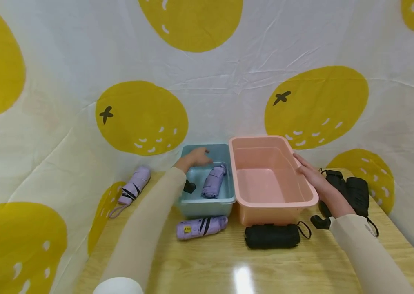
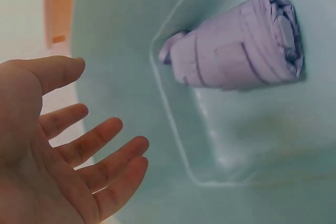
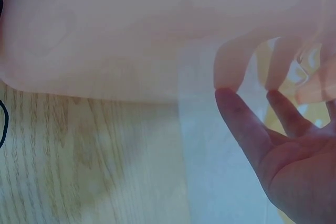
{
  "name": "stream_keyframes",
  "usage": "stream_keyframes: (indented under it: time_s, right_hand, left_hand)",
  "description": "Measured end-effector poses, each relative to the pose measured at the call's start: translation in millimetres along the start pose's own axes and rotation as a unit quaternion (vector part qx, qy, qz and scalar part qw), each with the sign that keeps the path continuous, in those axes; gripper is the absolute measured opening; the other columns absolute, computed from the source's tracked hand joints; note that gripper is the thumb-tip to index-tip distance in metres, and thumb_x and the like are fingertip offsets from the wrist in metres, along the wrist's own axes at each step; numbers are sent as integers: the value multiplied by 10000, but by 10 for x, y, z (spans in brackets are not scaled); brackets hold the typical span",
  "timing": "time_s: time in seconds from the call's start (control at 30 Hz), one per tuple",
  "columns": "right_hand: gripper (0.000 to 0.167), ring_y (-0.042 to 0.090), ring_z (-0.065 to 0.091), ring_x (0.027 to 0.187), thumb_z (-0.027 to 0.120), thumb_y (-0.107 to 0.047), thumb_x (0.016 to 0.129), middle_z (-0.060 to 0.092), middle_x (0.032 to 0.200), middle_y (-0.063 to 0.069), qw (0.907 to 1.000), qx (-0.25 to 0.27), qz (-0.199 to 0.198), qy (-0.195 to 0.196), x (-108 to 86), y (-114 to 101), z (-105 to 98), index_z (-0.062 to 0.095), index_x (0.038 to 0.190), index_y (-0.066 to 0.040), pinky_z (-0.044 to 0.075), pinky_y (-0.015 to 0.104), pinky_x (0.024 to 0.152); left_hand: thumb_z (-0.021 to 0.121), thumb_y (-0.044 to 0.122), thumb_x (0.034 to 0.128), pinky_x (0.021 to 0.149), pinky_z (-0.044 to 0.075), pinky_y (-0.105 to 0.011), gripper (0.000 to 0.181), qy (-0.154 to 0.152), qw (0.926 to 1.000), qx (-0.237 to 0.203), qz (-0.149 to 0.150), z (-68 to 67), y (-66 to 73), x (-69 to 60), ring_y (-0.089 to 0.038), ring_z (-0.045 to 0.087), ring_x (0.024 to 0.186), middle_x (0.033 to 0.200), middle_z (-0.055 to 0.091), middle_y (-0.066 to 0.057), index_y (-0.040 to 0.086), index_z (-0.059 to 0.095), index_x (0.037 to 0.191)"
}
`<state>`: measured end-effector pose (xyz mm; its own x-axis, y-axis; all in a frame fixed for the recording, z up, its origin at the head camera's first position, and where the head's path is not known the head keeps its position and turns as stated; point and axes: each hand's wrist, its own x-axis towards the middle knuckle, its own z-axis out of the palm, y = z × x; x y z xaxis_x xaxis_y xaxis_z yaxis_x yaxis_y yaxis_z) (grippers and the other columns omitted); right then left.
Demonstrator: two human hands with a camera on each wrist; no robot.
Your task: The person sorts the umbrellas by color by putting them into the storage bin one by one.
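Observation:
A folded purple umbrella (image 1: 214, 182) lies in the blue bin (image 1: 207, 201); the left wrist view shows this umbrella (image 2: 236, 48) too. Over that bin is my left hand (image 1: 196, 157), its fingers (image 2: 113, 169) spread and loosely bent, with nothing in them and a gap to the umbrella. The pink bin (image 1: 277, 205) stands right beside the blue one. At its right side my right hand (image 1: 315, 178) touches the rim and outer wall, fingers extended; in the right wrist view the fingertips of this hand (image 3: 294, 150) meet the pink wall (image 3: 131, 51).
Another purple umbrella (image 1: 201, 227) and a black one (image 1: 272, 236) lie before the bins. A purple umbrella (image 1: 136, 185) rests at the left, black umbrellas (image 1: 357, 196) at the right. A patterned cloth (image 1: 225, 102) hangs behind the wooden table (image 1: 207, 269).

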<state>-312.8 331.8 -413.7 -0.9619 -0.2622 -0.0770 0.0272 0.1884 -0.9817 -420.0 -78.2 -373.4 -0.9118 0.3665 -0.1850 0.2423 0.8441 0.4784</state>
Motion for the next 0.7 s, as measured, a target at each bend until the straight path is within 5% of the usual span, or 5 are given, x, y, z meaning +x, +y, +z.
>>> stream_keyframes:
  time_s: [0.2, 0.3, 0.4, 0.53, 0.7]
  right_hand:
    - [634, 418, 233, 1368, 310, -191, 1066, -48, 1604, 176, 10000, -16, -84, 20, 4, 18, 4, -80, 1559, -274, 479, 279, 896]
    - [626, 303, 334, 1343, 306, -184, 1069, -45, 1599, 195, 9998, -16, -180, 8, 33, 34, -25, -79, 1560, -236, 470, 232, 885]
    - [623, 75, 473, 1196, 312, -182, 1067, -38, 1590, 224, 9995, -48, -305, 14, 39, 51, -46, -65, 1563, -203, 471, 214, 872]
    - [624, -87, 503, 1035, 321, -163, 1063, -45, 1577, 257, 9991, -9, -425, 29, 37, 85, -71, -52, 1563, -187, 476, 190, 836]
    - [629, -52, 508, 1074, 333, -154, 1066, -44, 1575, 264, 9991, 27, -415, 16, 35, 117, -94, -51, 1563, -198, 479, 183, 824]
  left_hand:
    - [539, 308, 986, 1001, 405, -432, 522, 116, 9997, 186, 104, -258, -19, -189, -307, 473, 1243, 1418, 464, -152, 12, 461, 1409]
    - [526, 291, 996, 998, 405, -443, 472, 307, 9994, 139, 114, -390, -69, -266, -314, 462, 1250, 1406, 470, -156, 11, 499, 1374]
    - [520, 272, 1007, 852, 475, -384, 447, 407, 9989, -159, 156, -526, -160, -339, -258, 578, 995, 1219, 582, -150, -3, 513, 1359]
    - [529, 258, 1007, 649, 445, -320, 453, 501, 9968, -616, 22, -693, -342, -447, -196, 510, 704, 1074, 611, -135, -27, 512, 1358]
    - [525, 254, 1003, 736, 488, -382, 458, 608, 9954, -670, -310, -803, -661, -614, -316, 584, 888, 1339, 509, -214, -42, 509, 1352]
